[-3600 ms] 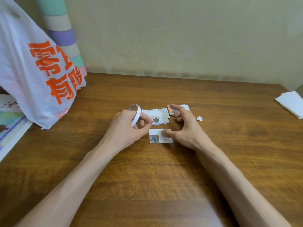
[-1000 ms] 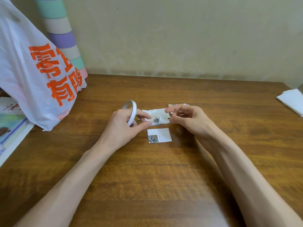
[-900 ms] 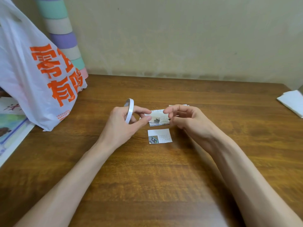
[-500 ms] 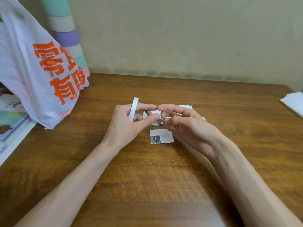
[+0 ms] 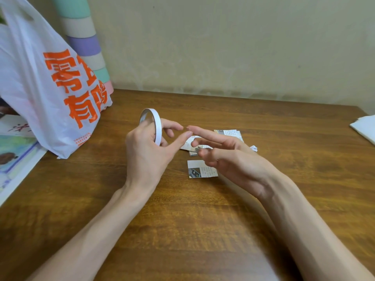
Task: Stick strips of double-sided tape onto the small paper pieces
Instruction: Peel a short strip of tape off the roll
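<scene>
- Though it lies flat on the table (image 5: 182, 230), the nearest piece (image 5: 202, 169) is loose: a sticky strip may lift or skew it.
- Right hand (image 5: 233, 161): fingers stretched, apart, holding nothing seen; may miss the tape end.
- Left hand (image 5: 148, 157): fingers curled round the roll (image 5: 157, 123), held on edge; tape may fold onto itself.
- Pile (image 5: 228, 133) of pieces beyond, just past the fingertips: could catch stray tape.
</scene>
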The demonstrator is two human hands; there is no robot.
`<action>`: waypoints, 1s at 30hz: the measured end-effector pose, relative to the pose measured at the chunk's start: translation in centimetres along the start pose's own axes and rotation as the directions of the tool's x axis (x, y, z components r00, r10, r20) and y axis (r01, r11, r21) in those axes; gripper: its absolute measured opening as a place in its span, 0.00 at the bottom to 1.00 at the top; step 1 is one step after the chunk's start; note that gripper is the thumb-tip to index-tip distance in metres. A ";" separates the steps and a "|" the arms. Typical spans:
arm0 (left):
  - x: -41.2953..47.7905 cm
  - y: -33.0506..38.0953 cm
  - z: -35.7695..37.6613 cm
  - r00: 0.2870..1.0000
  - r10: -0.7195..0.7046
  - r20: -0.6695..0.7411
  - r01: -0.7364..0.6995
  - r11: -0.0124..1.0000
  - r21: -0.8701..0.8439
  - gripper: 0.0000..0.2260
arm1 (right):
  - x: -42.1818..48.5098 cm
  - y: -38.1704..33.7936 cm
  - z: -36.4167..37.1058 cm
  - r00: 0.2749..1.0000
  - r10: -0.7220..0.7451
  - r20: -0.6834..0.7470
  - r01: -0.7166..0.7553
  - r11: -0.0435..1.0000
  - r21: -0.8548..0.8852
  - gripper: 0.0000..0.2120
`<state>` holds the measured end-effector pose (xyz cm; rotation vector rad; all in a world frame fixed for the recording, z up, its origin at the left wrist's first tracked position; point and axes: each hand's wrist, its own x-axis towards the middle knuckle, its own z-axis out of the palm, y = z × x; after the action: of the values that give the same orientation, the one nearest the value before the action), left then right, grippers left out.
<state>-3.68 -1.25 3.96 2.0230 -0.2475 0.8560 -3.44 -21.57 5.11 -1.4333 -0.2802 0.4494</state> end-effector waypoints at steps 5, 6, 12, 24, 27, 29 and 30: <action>-0.2 -0.2 0.0 0.999 0.053 -0.004 -0.052 0.997 0.053 0.08 | -0.1 0.0 0.2 1.000 -0.002 0.007 0.002 1.000 -0.009 0.27; -0.2 -0.2 0.1 0.998 0.058 -0.003 -0.057 0.997 0.059 0.08 | -0.1 0.0 0.2 1.000 0.000 0.005 0.000 1.000 -0.010 0.28; -0.3 -0.4 0.2 0.998 0.066 -0.023 -0.063 0.993 0.099 0.06 | -0.3 -0.2 0.7 1.000 0.011 0.020 -0.010 0.999 -0.036 0.32; -0.5 -0.5 0.2 0.995 0.086 -0.043 -0.071 0.959 0.273 0.05 | 0.0 0.7 1.4 0.988 0.007 0.154 -0.009 1.000 0.008 0.38; -0.5 -0.6 0.1 0.995 0.095 -0.027 -0.083 0.949 0.303 0.06 | 0.0 0.8 1.4 0.989 0.023 0.145 -0.023 1.000 0.002 0.39; -0.4 -0.6 0.0 0.995 0.094 -0.021 -0.083 0.949 0.303 0.05 | 0.0 0.8 1.5 0.990 0.025 0.137 -0.026 1.000 0.004 0.38; -0.3 -0.6 0.0 0.996 0.085 -0.019 -0.075 0.953 0.293 0.05 | 0.0 0.7 1.5 0.992 0.026 0.127 -0.027 1.000 0.005 0.38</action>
<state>-3.67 -0.99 3.36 2.2834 -0.1949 1.0240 -4.23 -20.19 4.64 -1.4051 -0.3619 0.5642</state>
